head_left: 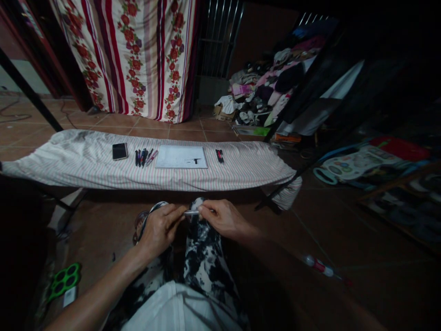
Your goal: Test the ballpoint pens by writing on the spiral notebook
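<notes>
Over my knees, in black-and-white patterned trousers, my left hand (161,228) and my right hand (221,217) meet. Both pinch a thin silvery pen (191,213) held level between their fingertips, one hand at each end. In front of me stands a low striped ironing board (76,161). On it lie a dark phone (120,151), a row of several pens (144,156), a spiral notebook (181,156) with a small dark mark on its page, and a couple more pens (219,156) to the notebook's right.
A floral striped curtain (138,55) hangs behind the board. A heap of clothes (268,87) lies at the back right beside dark furniture. On the tiled floor are a green plastic piece (64,278) at the left and a small bottle-like object (319,265) at the right.
</notes>
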